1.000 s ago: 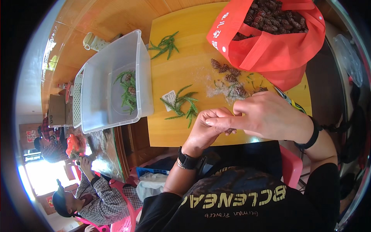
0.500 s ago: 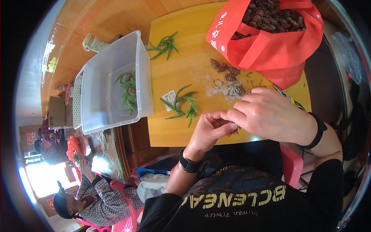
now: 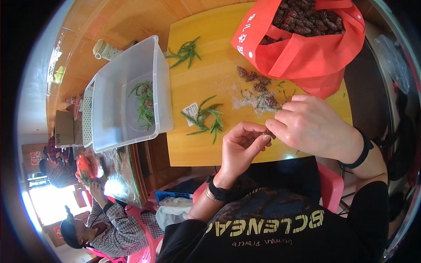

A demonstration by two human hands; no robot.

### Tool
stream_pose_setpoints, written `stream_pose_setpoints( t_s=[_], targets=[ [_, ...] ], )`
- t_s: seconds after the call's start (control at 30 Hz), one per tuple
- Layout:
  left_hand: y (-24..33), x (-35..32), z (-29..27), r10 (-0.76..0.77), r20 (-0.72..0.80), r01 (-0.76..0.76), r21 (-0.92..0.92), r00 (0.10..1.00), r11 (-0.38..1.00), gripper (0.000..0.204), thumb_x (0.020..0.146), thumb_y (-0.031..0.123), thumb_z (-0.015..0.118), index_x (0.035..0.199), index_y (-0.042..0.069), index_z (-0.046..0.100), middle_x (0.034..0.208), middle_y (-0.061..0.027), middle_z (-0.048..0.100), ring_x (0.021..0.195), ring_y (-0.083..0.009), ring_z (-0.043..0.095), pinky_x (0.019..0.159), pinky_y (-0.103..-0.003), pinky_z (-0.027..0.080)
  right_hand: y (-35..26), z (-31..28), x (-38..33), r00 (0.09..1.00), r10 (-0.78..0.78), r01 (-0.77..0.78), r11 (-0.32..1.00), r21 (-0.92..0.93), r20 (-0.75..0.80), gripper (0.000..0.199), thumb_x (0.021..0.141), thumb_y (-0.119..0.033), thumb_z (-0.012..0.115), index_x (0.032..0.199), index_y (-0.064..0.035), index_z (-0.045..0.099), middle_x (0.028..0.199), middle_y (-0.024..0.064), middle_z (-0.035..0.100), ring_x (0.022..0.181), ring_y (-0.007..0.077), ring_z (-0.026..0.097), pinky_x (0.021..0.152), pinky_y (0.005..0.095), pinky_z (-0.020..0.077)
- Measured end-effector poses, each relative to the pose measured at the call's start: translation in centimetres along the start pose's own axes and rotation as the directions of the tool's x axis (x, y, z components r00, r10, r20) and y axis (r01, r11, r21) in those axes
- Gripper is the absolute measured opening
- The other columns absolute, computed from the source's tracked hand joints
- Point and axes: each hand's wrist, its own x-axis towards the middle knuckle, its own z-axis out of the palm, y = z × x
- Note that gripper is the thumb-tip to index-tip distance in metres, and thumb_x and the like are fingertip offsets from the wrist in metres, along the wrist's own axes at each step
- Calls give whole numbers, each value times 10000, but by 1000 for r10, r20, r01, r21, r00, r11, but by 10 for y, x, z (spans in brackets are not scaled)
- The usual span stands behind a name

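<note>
At the centre right of the frame, a small brown piece (image 3: 269, 133), possibly a pine cone though mostly hidden, sits between the two hands over the near part of the worktop (image 3: 210, 153). The left hand (image 3: 243, 147) has thumb and forefinger nearly closed, pinching it; the right hand (image 3: 309, 125) has its fingers curled against the other side, but its thumb is out of sight, so I cannot tell how firmly it holds. With so little showing between the tips, a twist or uneven pull could crack the piece or make it slip, and, so near the front edge, it might drop into the dark lap below. The right hand is also near the loose cones (image 3: 259, 87) and pale wispy debris (image 3: 245, 103), so a careless sweep could scatter them. If it swung toward the upper right, it might nudge the red bag (image 3: 307, 65) and spill its heaped cones. A leftward swing of the left hand could disturb the green sprig (image 3: 202, 119) beside it.
</note>
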Motion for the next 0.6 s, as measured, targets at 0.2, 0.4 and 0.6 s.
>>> stream_pose_setpoints(
  t_s=[0.2,0.4,0.6],
  targets=[
    [-6,-1,-8,69,-83,-86,-227,994,970,115,864,35,581,963,-14,550,946,-160,641,751,-141,624,651,-233,501,9,-1,-5,927,332,-221,861,457,-177,430,659,-62,712,1072,-66,592,745,40,584,693,125,583,612,243,454],
    [-8,3,-3,62,-69,-83,-377,996,923,98,875,42,562,963,6,540,981,-192,626,746,-159,618,652,-245,497,2,34,-28,790,605,-298,240,924,98,230,767,-35,671,978,-14,584,819,17,618,740,69,584,649,203,440],
    [-6,2,0,89,-47,-101,-376,995,921,84,873,37,565,947,9,539,977,-187,628,752,-162,618,652,-254,496,-9,38,-13,812,565,-267,133,955,148,117,799,-86,656,875,-13,603,764,9,601,680,62,555,618,206,433]
  ],
)
